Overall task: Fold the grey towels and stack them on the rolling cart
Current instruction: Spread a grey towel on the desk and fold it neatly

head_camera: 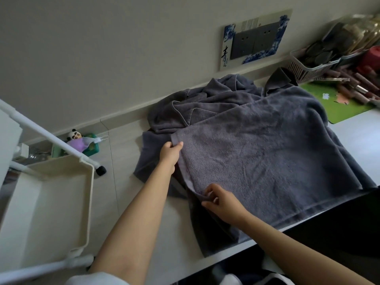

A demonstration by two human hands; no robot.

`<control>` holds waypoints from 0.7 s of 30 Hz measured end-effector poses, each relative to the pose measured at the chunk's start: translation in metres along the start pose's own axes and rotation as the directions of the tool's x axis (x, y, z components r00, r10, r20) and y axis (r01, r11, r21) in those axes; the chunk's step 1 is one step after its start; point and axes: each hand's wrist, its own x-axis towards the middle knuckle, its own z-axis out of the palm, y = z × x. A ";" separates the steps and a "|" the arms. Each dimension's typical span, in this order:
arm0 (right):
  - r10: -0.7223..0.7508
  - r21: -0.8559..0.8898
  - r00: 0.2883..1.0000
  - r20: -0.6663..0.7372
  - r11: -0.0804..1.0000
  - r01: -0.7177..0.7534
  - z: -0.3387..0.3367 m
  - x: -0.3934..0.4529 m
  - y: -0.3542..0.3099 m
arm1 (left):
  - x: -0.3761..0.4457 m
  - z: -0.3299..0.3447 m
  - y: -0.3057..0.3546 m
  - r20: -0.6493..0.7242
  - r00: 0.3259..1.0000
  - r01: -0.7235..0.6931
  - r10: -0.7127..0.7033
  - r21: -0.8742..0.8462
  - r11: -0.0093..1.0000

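Observation:
A grey towel (267,157) lies spread flat over the white table (359,136), on top of a heap of other grey towels (216,99) bunched toward the wall. My left hand (170,153) pinches the far left corner of the top towel. My right hand (222,202) pinches the near left corner along the same hemmed edge. The cream rolling cart (51,202) stands to the left, and its top tray holds no towels.
A white basket (312,62) of dark items, lipsticks and a green mat (339,103) sit at the table's far right. A panda toy (78,140) lies on the tiled floor by the wall. The cart's black wheel (101,170) is near the towels' hanging edge.

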 end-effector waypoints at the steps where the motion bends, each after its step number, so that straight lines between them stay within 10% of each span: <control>1: -0.041 -0.012 0.999 0.019 0.999 0.041 0.005 -0.004 0.001 | 0.000 -0.001 -0.002 0.016 1.000 0.001 -0.001 -0.004 1.000; 7: -0.185 -0.217 0.963 0.194 0.950 0.226 0.042 -0.020 0.010 | -0.006 -0.011 -0.004 0.062 0.998 0.013 -0.011 -0.028 1.000; 21: -0.087 -0.510 0.995 -0.048 0.859 0.050 0.060 -0.049 0.015 | -0.020 -0.012 -0.020 0.045 0.998 0.045 -0.042 -0.086 0.995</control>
